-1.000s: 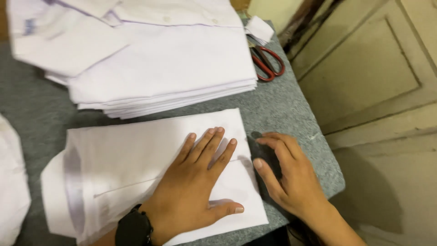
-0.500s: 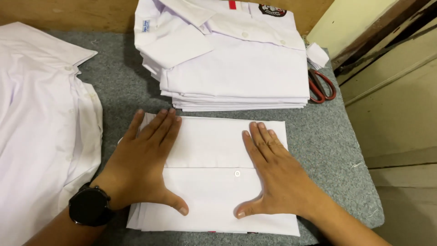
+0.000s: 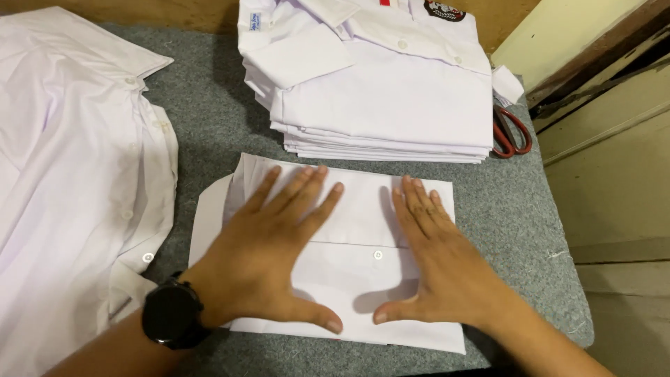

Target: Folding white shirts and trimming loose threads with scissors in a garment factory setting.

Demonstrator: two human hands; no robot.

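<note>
- Folded white shirt lying flat on grey felt-covered table, just in front of stack of folded shirts and apart from it.
- Left hand pressed palm-down on left half of shirt, fingers spread, nothing gripped; black wristwatch on that wrist.
- Right hand pressed palm-down on right half, fingers together and extended, thumb pointing inward; nothing gripped.
- Judged step: flattening the fold. Keep both palms flat and pressure even across the placket seam and button.
- Smooth outward from centre toward side edges to drive out creases; avoid dragging top layer off the lower one.
- Check protruding layer at left edge for squareness before release.
- Red-handled scissors beside stack, well apart from hands; unfolded white shirt spread at left, not touching.
</note>
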